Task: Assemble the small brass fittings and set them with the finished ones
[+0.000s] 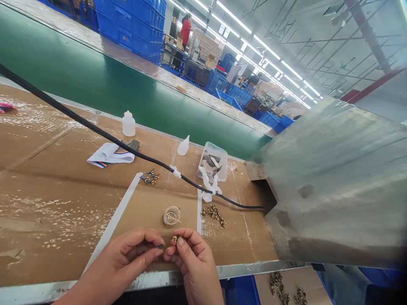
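Observation:
My left hand (130, 258) and my right hand (190, 258) meet at the near edge of the cardboard-covered bench (57, 203). The left fingers are pinched on a small part with a blue tip (160, 246). The right thumb and forefinger pinch a small brass-coloured piece (175, 239). Just beyond the hands stands a small clear round cup (171, 215). A row of brass pieces (213, 214) lies to its right. A few finished blue-and-brass parts (149, 177) lie farther back.
A black cable (95, 129) crosses the bench into a grey metal housing (333, 182) at right. Two white squeeze bottles (128, 123), a clear plastic tub (213, 161), a folded ribbon cable (110, 154) and a green conveyor belt (95, 80) lie beyond. Blue crates and other workers stand far back.

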The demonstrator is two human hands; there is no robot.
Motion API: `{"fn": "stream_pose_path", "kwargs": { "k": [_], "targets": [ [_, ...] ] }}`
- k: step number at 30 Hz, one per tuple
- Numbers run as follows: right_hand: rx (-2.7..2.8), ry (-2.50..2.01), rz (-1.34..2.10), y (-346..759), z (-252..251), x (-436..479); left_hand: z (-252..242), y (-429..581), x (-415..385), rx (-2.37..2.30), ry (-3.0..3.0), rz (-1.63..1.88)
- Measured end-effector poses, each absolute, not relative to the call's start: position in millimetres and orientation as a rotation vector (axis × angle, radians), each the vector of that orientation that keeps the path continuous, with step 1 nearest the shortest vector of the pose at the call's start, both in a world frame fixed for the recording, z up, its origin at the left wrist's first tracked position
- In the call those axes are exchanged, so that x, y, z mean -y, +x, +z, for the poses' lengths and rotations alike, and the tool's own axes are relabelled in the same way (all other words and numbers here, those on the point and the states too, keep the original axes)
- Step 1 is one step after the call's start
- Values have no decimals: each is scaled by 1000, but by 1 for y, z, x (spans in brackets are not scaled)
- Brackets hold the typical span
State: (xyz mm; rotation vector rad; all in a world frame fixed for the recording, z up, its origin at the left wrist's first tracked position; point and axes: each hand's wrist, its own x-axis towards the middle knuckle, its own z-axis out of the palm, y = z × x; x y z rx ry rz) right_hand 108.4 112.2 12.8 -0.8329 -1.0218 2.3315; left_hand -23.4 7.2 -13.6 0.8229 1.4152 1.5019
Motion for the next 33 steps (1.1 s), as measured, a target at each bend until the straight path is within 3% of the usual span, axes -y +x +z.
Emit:
{"fn": "stream_pose_path", "kwargs": {
  "k": [12, 33],
  "targets": [
    [1036, -886, 2296, 109, 12, -111, -16, -25, -5, -1496, 865, 1457],
    [1805, -855, 1816, 120, 22, -110, -6, -23, -8, -1537, 889, 1477]
  ]
}}
